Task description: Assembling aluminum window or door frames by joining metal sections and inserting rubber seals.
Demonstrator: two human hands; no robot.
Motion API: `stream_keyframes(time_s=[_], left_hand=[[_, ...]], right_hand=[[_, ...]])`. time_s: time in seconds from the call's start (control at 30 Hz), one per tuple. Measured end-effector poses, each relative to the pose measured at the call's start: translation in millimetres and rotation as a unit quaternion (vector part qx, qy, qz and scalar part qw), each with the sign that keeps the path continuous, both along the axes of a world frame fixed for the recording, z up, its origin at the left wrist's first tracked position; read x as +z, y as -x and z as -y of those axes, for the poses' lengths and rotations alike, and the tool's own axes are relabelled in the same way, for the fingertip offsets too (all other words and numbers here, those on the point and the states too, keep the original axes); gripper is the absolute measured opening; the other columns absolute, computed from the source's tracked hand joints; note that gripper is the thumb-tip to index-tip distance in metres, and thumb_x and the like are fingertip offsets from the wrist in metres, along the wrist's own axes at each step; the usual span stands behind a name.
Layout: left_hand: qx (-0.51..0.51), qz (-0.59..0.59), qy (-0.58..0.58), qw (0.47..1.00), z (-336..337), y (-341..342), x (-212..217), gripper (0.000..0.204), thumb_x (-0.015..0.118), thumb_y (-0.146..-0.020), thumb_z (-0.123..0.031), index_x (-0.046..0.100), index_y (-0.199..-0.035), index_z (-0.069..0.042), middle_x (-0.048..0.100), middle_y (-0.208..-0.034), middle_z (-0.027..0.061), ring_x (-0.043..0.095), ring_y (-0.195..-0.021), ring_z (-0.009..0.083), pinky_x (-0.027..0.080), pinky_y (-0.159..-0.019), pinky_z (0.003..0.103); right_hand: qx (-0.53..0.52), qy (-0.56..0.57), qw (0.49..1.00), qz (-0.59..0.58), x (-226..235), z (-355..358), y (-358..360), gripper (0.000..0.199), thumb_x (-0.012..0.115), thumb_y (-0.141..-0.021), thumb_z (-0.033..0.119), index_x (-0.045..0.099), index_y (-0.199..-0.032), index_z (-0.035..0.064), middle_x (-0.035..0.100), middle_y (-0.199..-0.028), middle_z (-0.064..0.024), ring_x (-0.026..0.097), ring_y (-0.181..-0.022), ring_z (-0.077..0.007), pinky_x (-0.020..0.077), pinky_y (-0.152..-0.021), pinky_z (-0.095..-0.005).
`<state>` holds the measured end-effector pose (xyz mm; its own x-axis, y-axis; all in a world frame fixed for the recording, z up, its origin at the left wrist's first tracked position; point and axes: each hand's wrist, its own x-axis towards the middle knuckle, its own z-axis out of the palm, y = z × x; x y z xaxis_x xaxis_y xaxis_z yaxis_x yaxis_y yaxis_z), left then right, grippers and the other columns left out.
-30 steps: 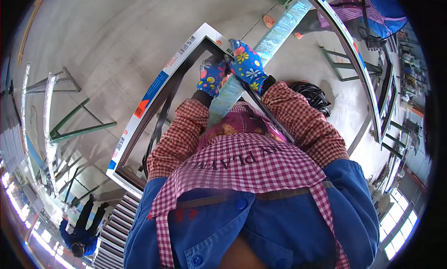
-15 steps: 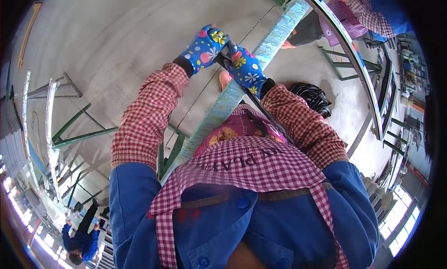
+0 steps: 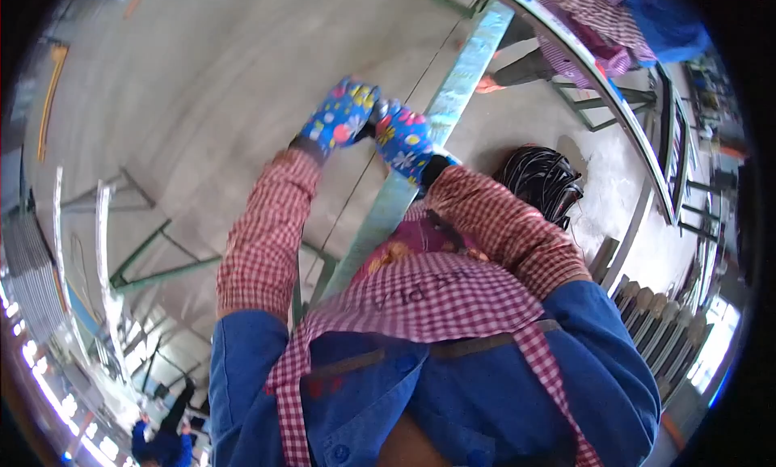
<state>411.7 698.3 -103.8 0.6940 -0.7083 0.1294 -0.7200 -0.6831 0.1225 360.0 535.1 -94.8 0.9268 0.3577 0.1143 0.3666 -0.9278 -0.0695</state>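
Blue flower-print gloves cover both hands, which come together over the left edge of a long beam wrapped in pale blue-green film (image 3: 461, 71). My left hand (image 3: 343, 114) is closed, its knuckles against the other glove. Curled beside it, my right hand (image 3: 404, 140) is closed as well. A short dark piece of a black strip (image 3: 368, 131) shows between the gloves; its ends are mostly hidden by my hands and sleeve. A coil of thin black strip (image 3: 540, 180) lies on the floor to the right of my right forearm.
A long curved-looking frame bar (image 3: 602, 79) crosses the upper right. Beyond it stands a co-worker in a checked apron (image 3: 586, 22). Green trestle stands (image 3: 162, 265) and silvery bars (image 3: 105, 249) are at the left. Another person (image 3: 166, 435) is far off at the lower left.
My joined hands have come lower and slightly left in the picture, and the black strip shows less. The view has shifted, so more of the black coil shows.
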Motion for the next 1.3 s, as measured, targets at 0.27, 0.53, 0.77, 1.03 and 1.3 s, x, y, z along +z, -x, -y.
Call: stream_keyframes(time_s=[0.27, 0.53, 0.77, 1.03, 1.3], left_hand=[[-0.01, -0.01, 0.014, 1.0, -1, 0, 7, 0.066, 0.075, -0.071, -0.028, 0.05, -0.127, -0.004, 0.058, -0.118, 0.0128, 0.055, -0.111, 0.0273, 0.036, -0.104, 0.041], [-0.016, 0.065, 0.001, 0.998, 3, 1, 5, 0.059, 0.071, -0.076, -0.029, 0.051, -0.124, -0.003, 0.059, -0.118, 0.0131, 0.055, -0.11, 0.0278, 0.036, -0.105, 0.042], [0.028, -0.023, -0.025, 0.999, 1, 3, 4, 0.051, 0.071, -0.074, -0.025, 0.055, -0.118, -0.004, 0.06, -0.115, 0.0137, 0.056, -0.108, 0.0278, 0.04, -0.101, 0.041], [0.011, 0.047, 0.005, 0.999, 4, 0, -1, 0.054, 0.067, -0.078, -0.029, 0.053, -0.121, -0.002, 0.059, -0.113, 0.0134, 0.054, -0.11, 0.0292, 0.038, -0.103, 0.042], [0.006, 0.068, 0.005, 0.998, 2, 4, -4, 0.05, 0.063, -0.079, -0.032, 0.056, -0.117, 0.0, 0.061, -0.107, 0.0117, 0.056, -0.106, 0.0276, 0.036, -0.105, 0.044]], right_hand=[[0.018, -0.134, 0.987, -0.085, 17, 5, 1, 0.021, 0.056, -0.079, 0.013, 0.05, -0.098, 0.0051, 0.057, -0.085, -0.0119, 0.061, -0.077, -0.0288, 0.0477, -0.061, -0.0408], [0.013, -0.172, 0.983, -0.062, 13, 7, -2, 0.026, 0.061, -0.078, 0.017, 0.051, -0.098, 0.0047, 0.058, -0.087, -0.0114, 0.06, -0.082, -0.0286, 0.0476, -0.067, -0.0406], [-0.012, -0.128, 0.989, -0.066, 16, 0, 2, 0.024, 0.056, -0.078, 0.012, 0.052, -0.1, 0.0056, 0.058, -0.09, -0.0111, 0.06, -0.086, -0.0271, 0.0474, -0.07, -0.0379], [-0.024, 0.005, 1.0, 0.009, 2, -4, -8, 0.02, 0.054, -0.08, 0.015, 0.053, -0.098, 0.0059, 0.057, -0.085, -0.0101, 0.06, -0.078, -0.0241, 0.0453, -0.06, -0.0366], [0.012, -0.101, 0.994, -0.031, -13, -4, -10, 0.022, 0.058, -0.073, 0.011, 0.054, -0.094, 0.005, 0.06, -0.081, -0.0132, 0.063, -0.071, -0.0287, 0.0489, -0.057, -0.0394]])
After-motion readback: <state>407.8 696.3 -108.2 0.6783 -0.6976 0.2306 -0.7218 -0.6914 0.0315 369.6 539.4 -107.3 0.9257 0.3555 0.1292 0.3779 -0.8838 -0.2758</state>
